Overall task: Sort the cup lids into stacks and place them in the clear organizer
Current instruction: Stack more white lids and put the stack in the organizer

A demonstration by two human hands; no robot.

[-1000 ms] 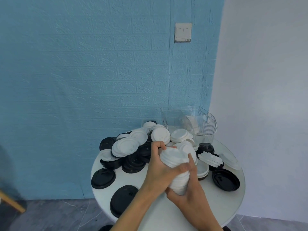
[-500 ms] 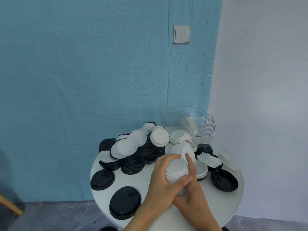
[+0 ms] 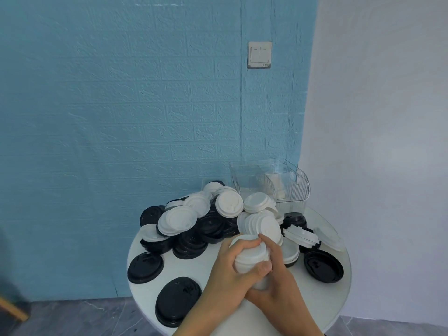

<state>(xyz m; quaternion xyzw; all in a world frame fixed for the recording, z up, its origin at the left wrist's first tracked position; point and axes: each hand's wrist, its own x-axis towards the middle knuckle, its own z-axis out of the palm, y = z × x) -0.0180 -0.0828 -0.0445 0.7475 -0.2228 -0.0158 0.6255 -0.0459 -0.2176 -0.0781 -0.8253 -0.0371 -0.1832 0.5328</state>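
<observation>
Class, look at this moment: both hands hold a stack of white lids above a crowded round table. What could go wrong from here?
1. The stack of white lids is squeezed between the left hand and the right hand; it might buckle and spill.
2. The organizer stands behind the loose pile; reaching over could knock lids off the table.

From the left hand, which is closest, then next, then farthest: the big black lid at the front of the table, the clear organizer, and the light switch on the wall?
Measured from the left hand in the head view:
1. Big black lid, just to its left at the table's front edge.
2. Clear organizer, at the table's back right.
3. Light switch, high on the blue wall.
</observation>
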